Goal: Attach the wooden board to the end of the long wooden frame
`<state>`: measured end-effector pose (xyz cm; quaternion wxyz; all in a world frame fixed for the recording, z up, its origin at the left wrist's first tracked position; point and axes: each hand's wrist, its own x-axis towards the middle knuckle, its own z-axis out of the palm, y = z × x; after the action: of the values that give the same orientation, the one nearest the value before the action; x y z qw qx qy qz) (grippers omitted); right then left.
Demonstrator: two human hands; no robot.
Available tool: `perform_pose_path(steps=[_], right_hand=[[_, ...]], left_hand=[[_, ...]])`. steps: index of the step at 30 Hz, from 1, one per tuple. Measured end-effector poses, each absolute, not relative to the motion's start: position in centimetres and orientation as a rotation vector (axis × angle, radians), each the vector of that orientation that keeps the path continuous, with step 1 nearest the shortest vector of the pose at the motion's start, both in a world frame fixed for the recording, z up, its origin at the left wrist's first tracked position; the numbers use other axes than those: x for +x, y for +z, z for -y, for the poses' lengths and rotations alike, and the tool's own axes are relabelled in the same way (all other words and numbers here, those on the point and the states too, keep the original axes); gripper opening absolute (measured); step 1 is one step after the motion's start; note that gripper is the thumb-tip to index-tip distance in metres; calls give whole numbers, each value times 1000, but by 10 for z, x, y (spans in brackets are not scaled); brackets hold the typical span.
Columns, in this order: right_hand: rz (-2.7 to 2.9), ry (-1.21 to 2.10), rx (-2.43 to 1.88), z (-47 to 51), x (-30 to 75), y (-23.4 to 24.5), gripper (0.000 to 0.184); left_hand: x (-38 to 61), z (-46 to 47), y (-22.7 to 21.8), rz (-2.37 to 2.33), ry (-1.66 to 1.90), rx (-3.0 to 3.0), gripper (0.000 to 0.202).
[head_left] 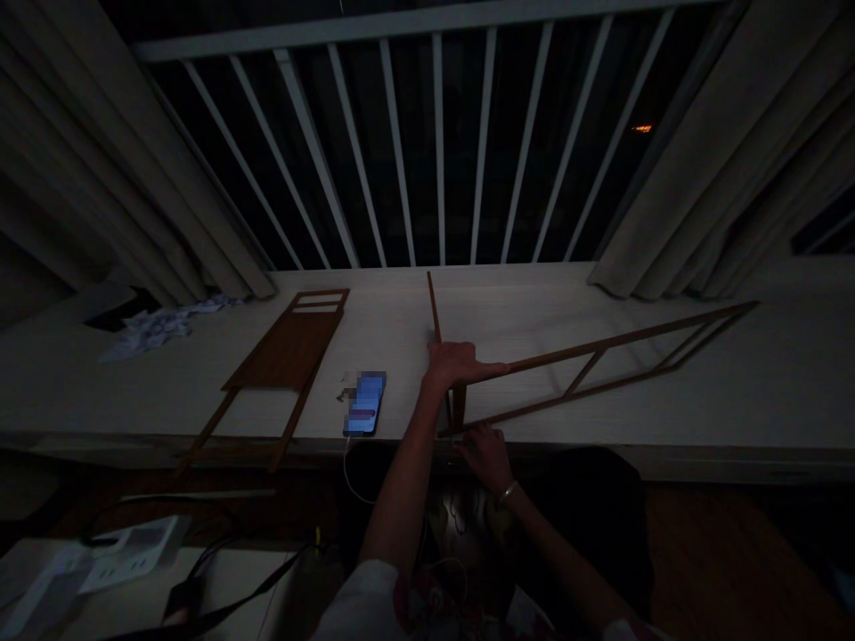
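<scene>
A brown wooden frame with slim rails and crossbars, like part of a small chair or stool, stands on the pale ledge, its long side stretching right. My left hand grips its near corner from above, thumb lying along the upper rail. Low at the same corner is my right hand, fingers curled together by the frame's bottom edge. Whatever those fingers hold is too dark and small to make out. Left of my hands a phone with a lit screen lies on the ledge, a white cable plugged in.
A brown wooden folding chair-like piece lies flat at the left, legs past the ledge. Crumpled paper or cloth lies beyond it. White railings and curtains border the back. A power strip sits lower left. The room is dim.
</scene>
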<state>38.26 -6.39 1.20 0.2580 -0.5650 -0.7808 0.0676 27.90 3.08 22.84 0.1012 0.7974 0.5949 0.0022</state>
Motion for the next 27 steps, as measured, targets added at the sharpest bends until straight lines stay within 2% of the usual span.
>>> perform_pose_path(steps=[13,19,27], right_hand=[[1996,308,-1489,65,376,-3,16],[1949,372,-1473,65,377,-1,31],[1842,435,-1413,65,371,-7,34]], left_hand=[[280,-31,229,-1759,-15,2362,72],[280,-32,227,-1754,18,2357,75],[280,-32,227,-1749,-15,2344,75]])
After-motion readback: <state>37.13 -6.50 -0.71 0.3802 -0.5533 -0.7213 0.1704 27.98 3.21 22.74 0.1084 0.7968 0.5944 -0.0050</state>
